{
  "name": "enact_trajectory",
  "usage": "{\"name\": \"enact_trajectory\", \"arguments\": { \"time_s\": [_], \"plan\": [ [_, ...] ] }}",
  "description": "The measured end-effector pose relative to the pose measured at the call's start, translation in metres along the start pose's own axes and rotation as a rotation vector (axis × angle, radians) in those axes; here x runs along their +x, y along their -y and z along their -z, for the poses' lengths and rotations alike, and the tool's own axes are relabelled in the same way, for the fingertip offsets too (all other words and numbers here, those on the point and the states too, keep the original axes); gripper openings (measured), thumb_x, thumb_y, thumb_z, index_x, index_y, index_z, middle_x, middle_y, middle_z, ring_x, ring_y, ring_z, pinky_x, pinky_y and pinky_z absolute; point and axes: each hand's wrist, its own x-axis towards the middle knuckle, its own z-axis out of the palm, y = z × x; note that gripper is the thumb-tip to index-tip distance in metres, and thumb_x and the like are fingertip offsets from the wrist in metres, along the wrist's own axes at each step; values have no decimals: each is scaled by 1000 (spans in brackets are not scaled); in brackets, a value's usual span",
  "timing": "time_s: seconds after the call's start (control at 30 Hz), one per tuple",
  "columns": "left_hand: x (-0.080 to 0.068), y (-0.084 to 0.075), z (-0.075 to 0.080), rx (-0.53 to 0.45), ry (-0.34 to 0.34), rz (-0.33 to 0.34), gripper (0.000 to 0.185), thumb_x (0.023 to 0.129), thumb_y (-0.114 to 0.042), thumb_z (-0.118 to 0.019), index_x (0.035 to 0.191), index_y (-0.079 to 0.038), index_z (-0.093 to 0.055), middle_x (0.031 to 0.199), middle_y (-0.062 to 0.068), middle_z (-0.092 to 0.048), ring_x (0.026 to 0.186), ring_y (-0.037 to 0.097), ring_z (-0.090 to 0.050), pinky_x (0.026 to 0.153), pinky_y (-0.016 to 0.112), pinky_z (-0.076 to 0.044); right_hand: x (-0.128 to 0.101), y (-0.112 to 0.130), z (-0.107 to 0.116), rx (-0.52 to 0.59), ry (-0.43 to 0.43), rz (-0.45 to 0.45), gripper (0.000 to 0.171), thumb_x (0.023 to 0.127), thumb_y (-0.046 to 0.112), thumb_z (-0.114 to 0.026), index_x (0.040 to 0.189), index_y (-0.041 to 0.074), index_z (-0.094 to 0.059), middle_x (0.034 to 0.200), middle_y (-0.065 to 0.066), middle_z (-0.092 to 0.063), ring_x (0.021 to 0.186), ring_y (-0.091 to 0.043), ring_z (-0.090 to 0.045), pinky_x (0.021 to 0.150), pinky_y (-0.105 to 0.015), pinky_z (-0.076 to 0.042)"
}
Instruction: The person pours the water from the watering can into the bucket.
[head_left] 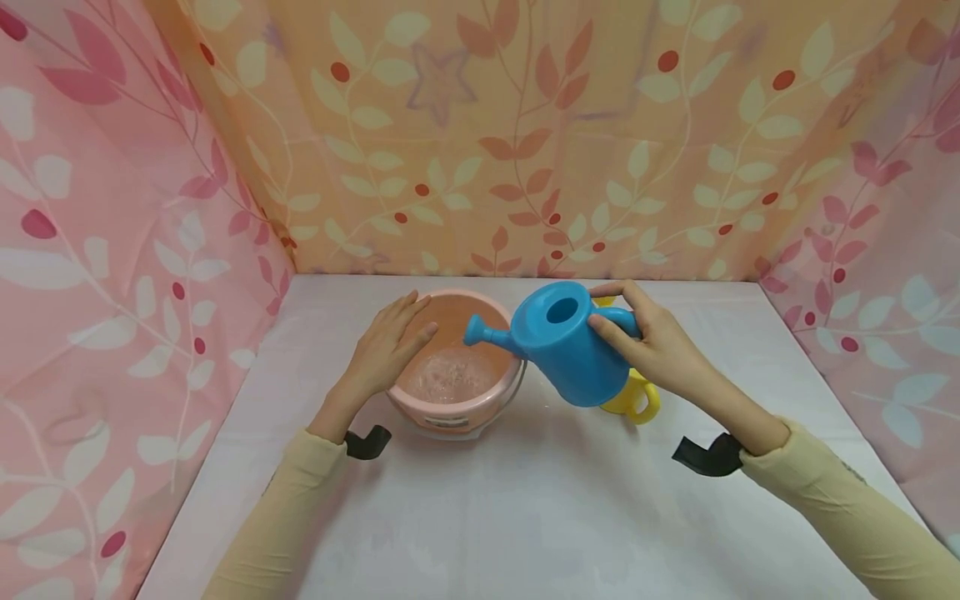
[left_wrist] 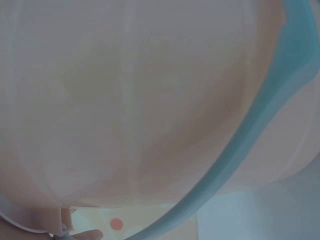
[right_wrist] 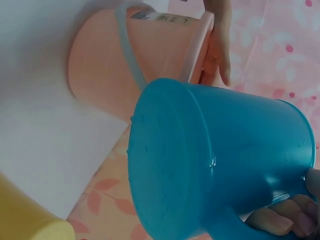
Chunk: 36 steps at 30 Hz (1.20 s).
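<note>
A blue watering can [head_left: 573,358] is held in the air by its handle in my right hand [head_left: 660,337], tilted so its spout reaches over the pink bucket's rim. The bucket [head_left: 450,411] stands on the table, with rippling, bubbly water [head_left: 450,375] inside. My left hand [head_left: 382,346] lies at the bucket's left rim, fingers fairly straight and the thumb above the opening. In the right wrist view, water drops cling to the can's base [right_wrist: 160,165] and fingers [right_wrist: 280,220] curl round its handle. Bucket wall and handle [left_wrist: 235,145] fill most of the left wrist view.
Partly hidden behind the watering can, a yellow vessel with a loop handle [head_left: 643,400] stands on the white-covered table [head_left: 487,517]. Leaf-patterned curtains [head_left: 480,167] enclose the table at the back and both sides. A black strap [head_left: 708,456] hangs at each wrist.
</note>
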Motion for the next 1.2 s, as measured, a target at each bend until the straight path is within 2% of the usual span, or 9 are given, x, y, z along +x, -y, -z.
{"name": "enact_trajectory", "arguments": {
  "time_s": [0.3,0.7,0.93,1.2],
  "plan": [
    [0,-1,0,2,-2,-1,63,92,-61,-34,145,-28,-30,154,2,-20,141,30,-17,105,64,-21,1,8,-1,-45,18,-6,50,93,35,-54,137,18,-38,128,-20,-53,110,-47,-54,79,-60,-48],
    [0,0,0,5,-5,3,62,92,-62,-35,145,-30,-32,154,0,-21,141,28,-18,105,63,-22,1,10,2,-61,50,-4,52,94,35,-53,141,21,-37,132,-19,-50,114,-47,-50,82,-61,-47],
    [2,-1,1,22,34,-14,63,92,-61,-35,145,-27,-31,154,1,-19,141,29,-16,104,65,-22,2,7,6,-55,74,5,53,94,33,-53,143,25,-34,133,-18,-50,115,-45,-50,83,-60,-47],
    [4,-2,6,26,57,17,65,91,-62,-35,146,-29,-27,154,1,-20,141,28,-17,104,64,-23,5,7,7,-53,93,-11,53,94,35,-52,143,26,-35,130,-16,-53,114,-44,-51,84,-60,-47]
  ]
}}
